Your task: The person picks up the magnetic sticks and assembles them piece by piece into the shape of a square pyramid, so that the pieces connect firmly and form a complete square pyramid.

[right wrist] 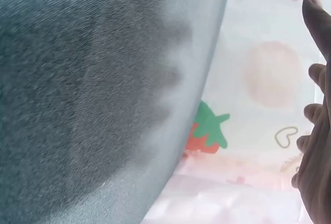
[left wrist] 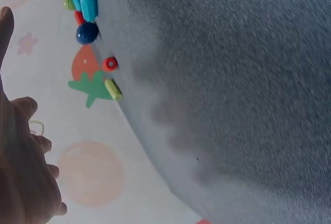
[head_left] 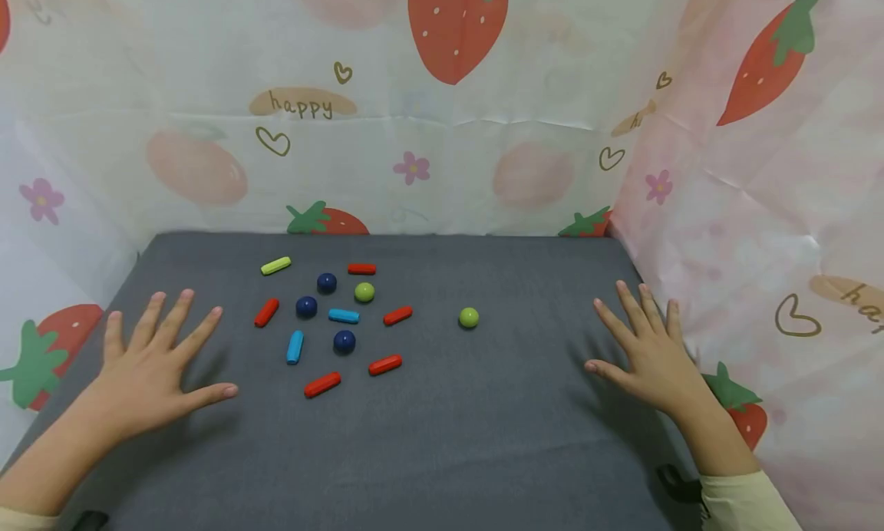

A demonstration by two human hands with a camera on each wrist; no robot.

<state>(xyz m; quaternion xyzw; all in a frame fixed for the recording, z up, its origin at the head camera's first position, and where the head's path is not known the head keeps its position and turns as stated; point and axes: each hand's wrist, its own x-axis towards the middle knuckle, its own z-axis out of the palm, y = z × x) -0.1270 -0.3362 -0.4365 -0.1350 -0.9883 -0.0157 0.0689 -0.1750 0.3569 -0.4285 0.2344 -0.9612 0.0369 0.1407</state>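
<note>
My left hand hovers palm down over the left of the grey cloth, fingers spread, holding nothing. To its right lie small beads: tube-shaped red beads, two blue tube beads, a yellow-green tube bead, dark blue round beads and a green round bead. Another green round bead lies apart, nearer the middle. In the left wrist view a red tube bead shows a hole in its end. Far to the right, my right hand also hovers with spread fingers and holds nothing.
The grey cloth covers the work surface. A pale curtain printed with strawberries, hearts and flowers stands along the back and both sides, close by the right hand. Black straps show near the wrists.
</note>
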